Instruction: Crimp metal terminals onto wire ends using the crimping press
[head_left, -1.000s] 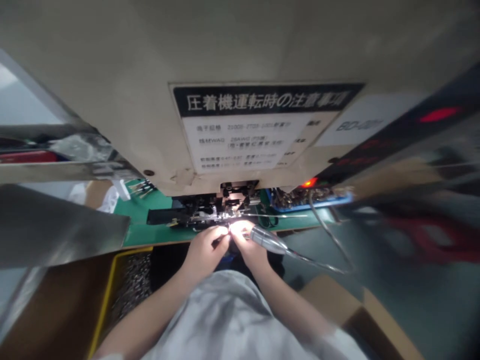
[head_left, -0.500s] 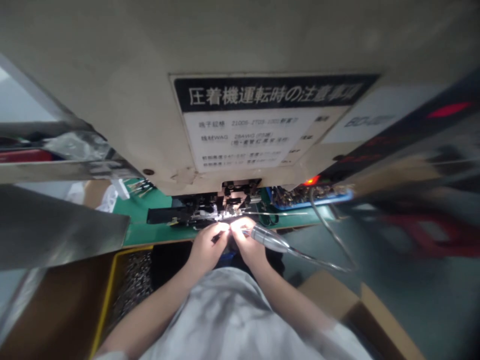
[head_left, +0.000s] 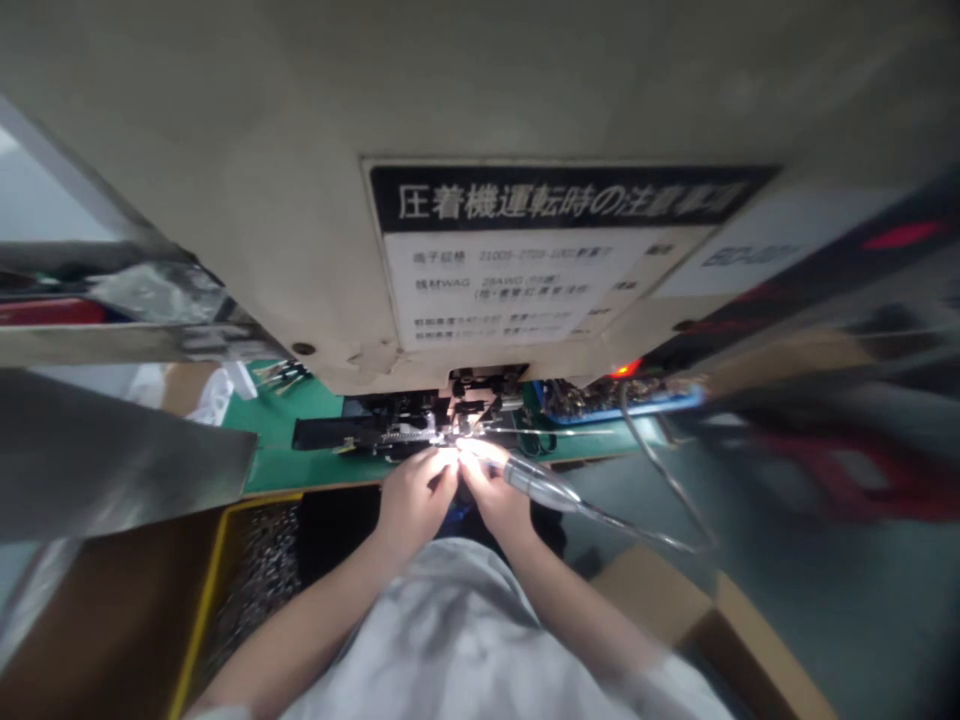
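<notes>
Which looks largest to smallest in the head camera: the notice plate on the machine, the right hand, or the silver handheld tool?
Largest is the black-and-white notice plate. The right hand and silver handheld tool look similar, and nearness to the camera makes that pair unsure.

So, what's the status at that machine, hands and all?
Right hand holds silver corded handpiece. Left hand beside it, anything held too small to tell. Both under the crimping machine's overhang.

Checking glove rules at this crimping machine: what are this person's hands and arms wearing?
The left hand and right hand are bare, with no gloves, and the forearms are uncovered. The light grey work smock has loose sleeves ending near the elbows.
</notes>
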